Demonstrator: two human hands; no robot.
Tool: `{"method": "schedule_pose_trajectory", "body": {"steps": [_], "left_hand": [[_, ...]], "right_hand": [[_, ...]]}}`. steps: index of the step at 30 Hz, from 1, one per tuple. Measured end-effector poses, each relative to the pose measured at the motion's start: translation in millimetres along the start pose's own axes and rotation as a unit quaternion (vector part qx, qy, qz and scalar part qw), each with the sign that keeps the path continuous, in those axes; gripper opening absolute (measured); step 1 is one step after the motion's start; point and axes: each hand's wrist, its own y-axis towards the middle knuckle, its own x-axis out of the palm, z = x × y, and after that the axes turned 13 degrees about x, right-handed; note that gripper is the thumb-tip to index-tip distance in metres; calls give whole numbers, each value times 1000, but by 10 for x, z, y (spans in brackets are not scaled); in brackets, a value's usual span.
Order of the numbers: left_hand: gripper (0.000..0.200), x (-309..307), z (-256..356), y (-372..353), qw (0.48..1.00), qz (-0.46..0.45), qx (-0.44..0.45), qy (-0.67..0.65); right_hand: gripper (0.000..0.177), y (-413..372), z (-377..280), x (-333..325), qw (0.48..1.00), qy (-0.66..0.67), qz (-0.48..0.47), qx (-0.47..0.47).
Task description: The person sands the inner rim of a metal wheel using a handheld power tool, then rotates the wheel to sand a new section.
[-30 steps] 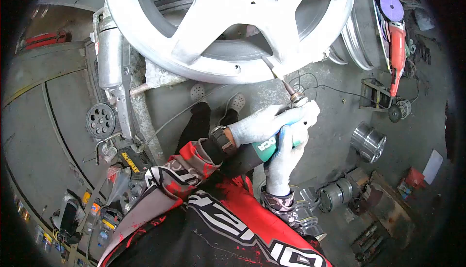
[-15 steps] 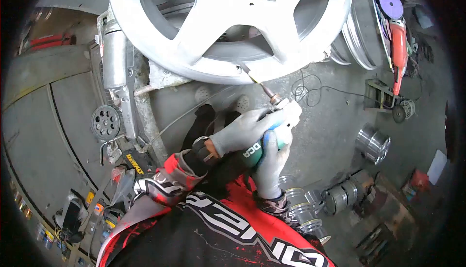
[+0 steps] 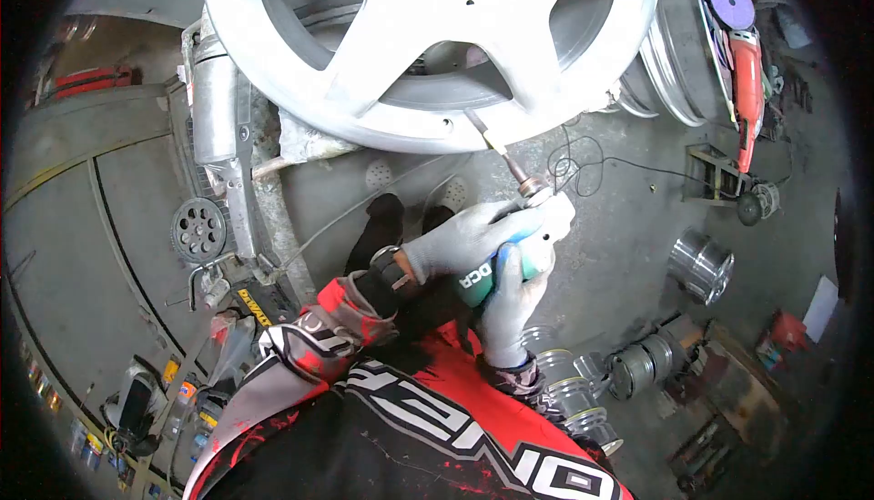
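Note:
A large silver alloy wheel stands on a stand at the top of the view. Both my hands wear light gloves and hold a green die grinder marked DCA. My left hand, with a watch at the wrist, wraps the front of the tool. My right hand grips the body from below. The grinder's long thin bit reaches up and touches the wheel's lower rim by the foot of a spoke.
A red angle grinder with a purple disc lies at the upper right beside another rim. Metal cylinders and parts sit on the floor at right. A cable loops nearby. A toothed disc hangs left.
The bit slid left along the lower rim, then came back slightly right. Both hands followed with the grinder, still gripping it.

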Motion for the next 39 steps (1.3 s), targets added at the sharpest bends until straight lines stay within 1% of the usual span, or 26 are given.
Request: {"method": "schedule_pose_trajectory", "body": {"steps": [1, 3, 5, 7, 9, 10, 11, 12, 13, 15, 16, 17, 19, 20, 22, 23, 25, 26, 27, 29, 30, 32, 33, 35, 36, 39], "left_hand": [[44, -15, 19, -43, 999, -6, 1, 41], [43, -34, -2, -115, 998, -3, 1, 55], [42, -41, -4, -138, 996, 2, -75, 49], [43, -18, 31, -100, 995, 9, -87, 39], [43, 15, 0, -53, 995, 18, -98, 27], [44, 38, -53, -9, 997, -2, -24, 79], [45, 63, -101, 39, 990, -22, 51, 128], [47, 88, -141, 90, 988, -30, 77, 129], [47, 98, -197, 137, 988, -31, 78, 126], [50, 94, -303, 229, 951, -82, 167, 247], [51, 83, -292, 264, 969, -88, 132, 187], [51, 86, -312, 236, 970, -87, 130, 187], [50, 73, -298, 169, 960, -64, 181, 205], [50, 67, -280, 123, 960, -64, 179, 207], [46, 32, -47, 87, 997, -28, 33, 60], [46, 7, -13, 56, 997, -30, 32, 61], [44, -33, 30, 3, 988, -9, -154, -15], [42, -5, -42, -51, 986, 44, -144, -69], [42, 4, 12, -53, 986, 42, -145, -67], [39, 7, 147, -27, 969, 75, -227, -60], [39, 22, 119, -19, 969, 74, -227, -59], [37, 87, 26, 33, 988, 9, -137, 63], [37, 121, 13, 86, 989, 6, -136, 61], [38, 211, -20, 213, 997, 11, -37, 61], [38, 240, -86, 298, 999, -3, -24, 25], [39, 235, 20, 394, 999, -29, -37, 15]], "right_hand": [[63, -43, 5, 34, 1000, 6, -14, 19], [63, -74, 85, 65, 999, 30, -17, 26], [62, -85, 98, 62, 995, 60, -49, 65], [61, -29, 140, 5, 994, 61, -63, 66], [59, 26, 136, -63, 997, 19, -53, 50], [59, 65, 122, -98, 997, 19, -51, 49], [59, 115, 106, -128, 999, 0, -25, 25], [59, 157, 90, -148, 1000, -20, 1, 0], [59, 183, 66, -156, 1000, -21, 3, 0], [59, 230, -20, -140, 999, 41, 23, -13], [58, 269, 16, -160, 998, 48, 24, -23], [58, 263, 50, -159, 998, 48, 24, -22], [60, 218, 92, -110, 998, 12, 45, -32], [60, 174, 87, -87, 999, 14, 43, -30], [64, 44, 5, -15, 1000, 11, 6, 17], [64, 8, 5, 13, 1000, 12, 7, 18], [67, -46, 14, 56, 993, 85, -58, 51], [66, -28, 177, 16, 992, 87, -56, 69], [66, -20, 179, 10, 992, 90, -56, 69], [62, -6, 175, -6, 984, 111, -107, 85], [62, 4, 170, -41, 984, 111, -106, 85], [59, 38, 143, -146, 997, -52, -61, -4], [59, 61, 71, -139, 997, -52, -58, -6], [58, 102, -100, -124, 997, 68, -19, 39], [58, 155, -86, -204, 1000, 11, 7, 11], [59, 252, 5, -286, 999, 44, 19, 4]]}}
